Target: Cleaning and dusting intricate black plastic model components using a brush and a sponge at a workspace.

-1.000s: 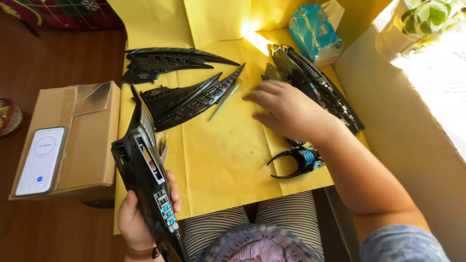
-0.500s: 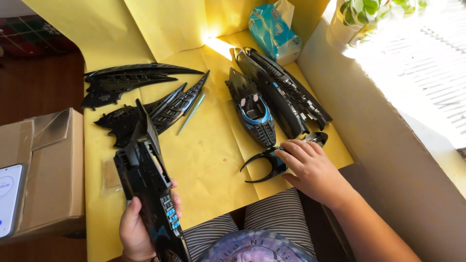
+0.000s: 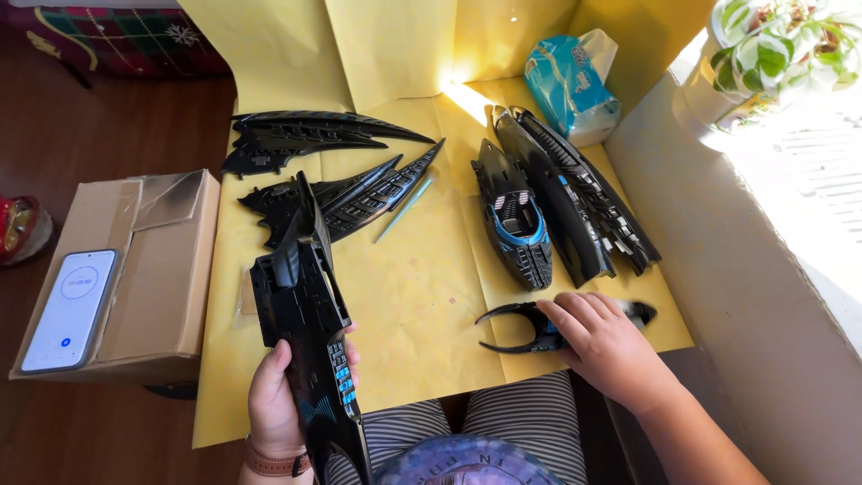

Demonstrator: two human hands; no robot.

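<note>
My left hand (image 3: pixel 280 400) grips a long black model body section (image 3: pixel 307 310) with small blue panels, held upright over the yellow paper (image 3: pixel 422 296). My right hand (image 3: pixel 606 346) rests on a small black curved claw-shaped part (image 3: pixel 512 325) near the paper's front right edge, fingers closed over its right end. Beyond it lie a black cockpit piece with blue trim (image 3: pixel 514 220) and two long dark hull pieces (image 3: pixel 579 202). Two black pointed wing pieces (image 3: pixel 310 136) (image 3: pixel 364 193) lie at the left, with a thin teal tool (image 3: pixel 404 208) beside them.
A cardboard box (image 3: pixel 157 269) stands left of the paper with a white phone (image 3: pixel 70 310) on it. A blue tissue pack (image 3: pixel 570 83) sits at the back right. A pale wall ledge (image 3: pixel 745 251) and a potted plant (image 3: pixel 772 45) border the right side.
My right hand drew back from the hull pieces at the middle to the claw-shaped part near the front edge and settled on it. The view shifted; the left hand keeps holding the body section.
</note>
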